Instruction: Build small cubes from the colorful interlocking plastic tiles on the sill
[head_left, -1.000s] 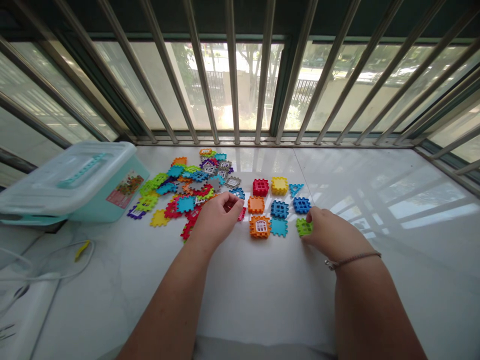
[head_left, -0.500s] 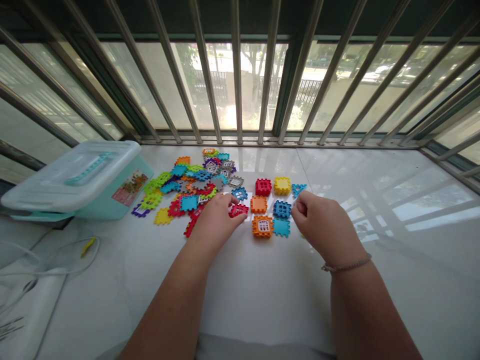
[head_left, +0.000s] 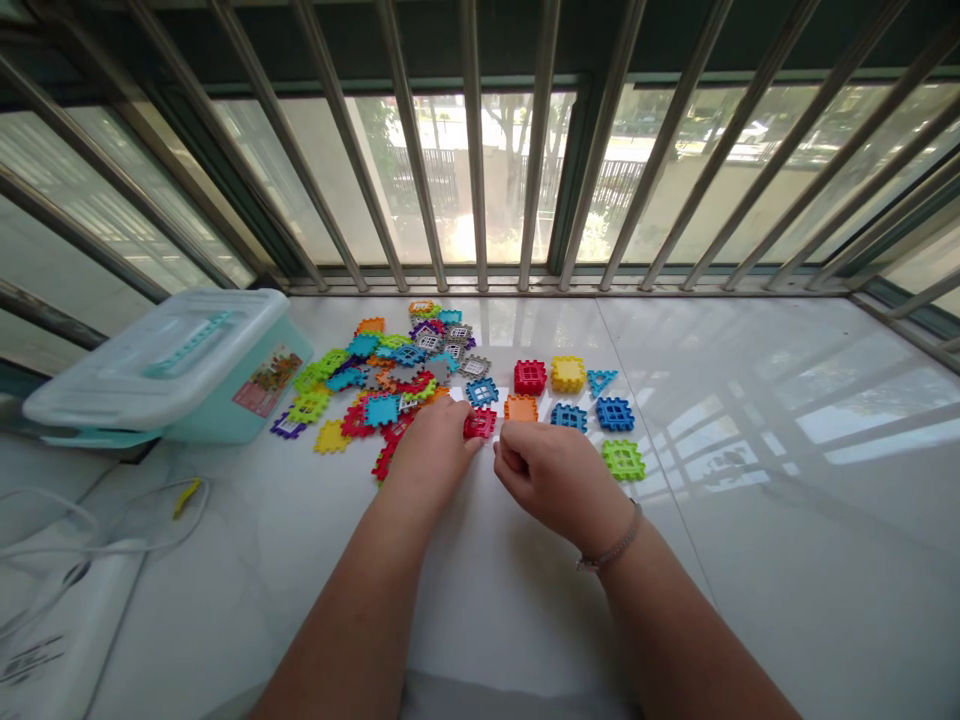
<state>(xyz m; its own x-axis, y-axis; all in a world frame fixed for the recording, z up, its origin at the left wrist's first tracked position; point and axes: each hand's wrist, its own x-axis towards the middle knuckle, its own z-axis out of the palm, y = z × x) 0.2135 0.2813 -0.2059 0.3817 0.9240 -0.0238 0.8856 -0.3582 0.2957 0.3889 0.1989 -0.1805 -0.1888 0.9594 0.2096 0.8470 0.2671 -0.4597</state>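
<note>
My left hand [head_left: 435, 442] is closed, with a red window-pattern building tile [head_left: 481, 424] pinched between thumb and fingers. Just right of it, my right hand [head_left: 562, 482] is curled with fingers pressed together; whatever they hold is hidden. Directly beyond my right knuckles is an orange tile [head_left: 521, 407], partly covered. A blue window tile [head_left: 569, 417] lies behind that hand, with a darker blue tile [head_left: 615, 413] and a lime green tile [head_left: 623, 459] to its right. Farther back sit red tiles [head_left: 529, 376], yellow tiles [head_left: 568, 373] and a blue triangle [head_left: 602, 381].
A heap of mixed toothed tiles, including a cyan tile [head_left: 382, 410], spreads left of my hands. A lidded turquoise box [head_left: 225, 410] stands at the left, near a white cable and power strip [head_left: 112, 600]. Metal bars [head_left: 472, 150] rise along the back edge.
My right hand has moved left toward my left hand, uncovering the darker blue and lime green tiles. It now hides the spot of the orange window tile and cyan tile.
</note>
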